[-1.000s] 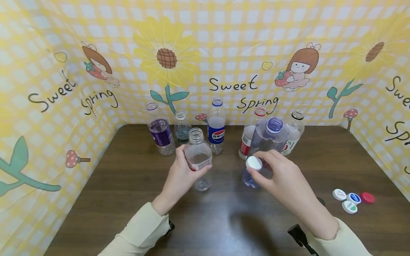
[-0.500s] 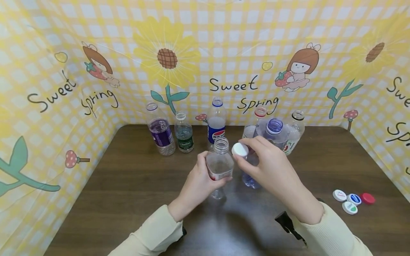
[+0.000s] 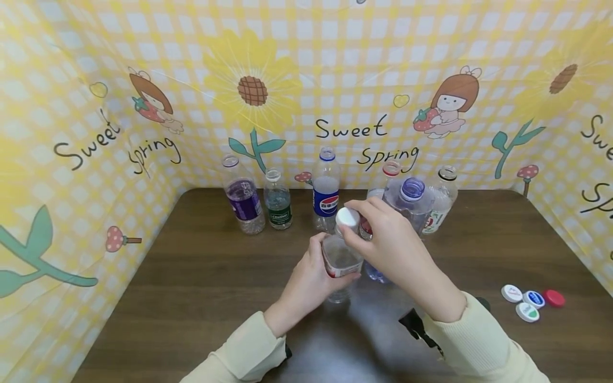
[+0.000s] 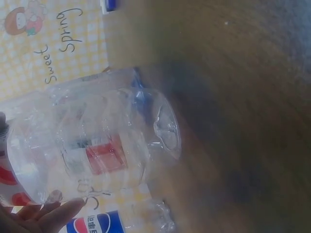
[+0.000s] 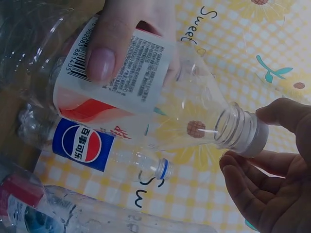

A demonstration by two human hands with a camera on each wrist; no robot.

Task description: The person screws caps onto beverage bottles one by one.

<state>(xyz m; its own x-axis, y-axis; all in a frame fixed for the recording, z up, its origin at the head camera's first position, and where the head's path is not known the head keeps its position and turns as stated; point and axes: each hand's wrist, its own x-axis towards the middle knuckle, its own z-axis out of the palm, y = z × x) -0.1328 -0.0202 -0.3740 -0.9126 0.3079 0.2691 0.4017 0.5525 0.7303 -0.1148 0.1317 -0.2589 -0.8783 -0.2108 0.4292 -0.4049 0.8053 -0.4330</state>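
Near the middle of the head view, my left hand [image 3: 306, 282] grips a clear, squarish plastic bottle [image 3: 341, 256] round its body. Its white and red label shows under my thumb in the right wrist view. My right hand [image 3: 392, 242] pinches a white bottle cap [image 3: 347, 217] between thumb and fingers. The cap [image 5: 258, 137] sits over the bottle's mouth, with neck threads visible below it; how far it is screwed on I cannot tell. In the left wrist view, the held bottle's base [image 4: 167, 128] appears above the wooden table, apart from it or touching, I cannot tell.
Uncapped bottles stand along the back: purple-labelled [image 3: 244, 199], green-labelled [image 3: 278, 205], Pepsi [image 3: 326, 199], red-ringed [image 3: 390, 170], bluish [image 3: 413, 199] and black-ringed [image 3: 442, 194]. Several loose caps [image 3: 528, 312] lie at right on the table [image 3: 191, 298]. A patterned cloth [image 3: 306, 64] hangs behind.
My left hand has carried the bottle rightward and slightly nearer me. My right hand has brought the white cap leftward onto the bottle's mouth.
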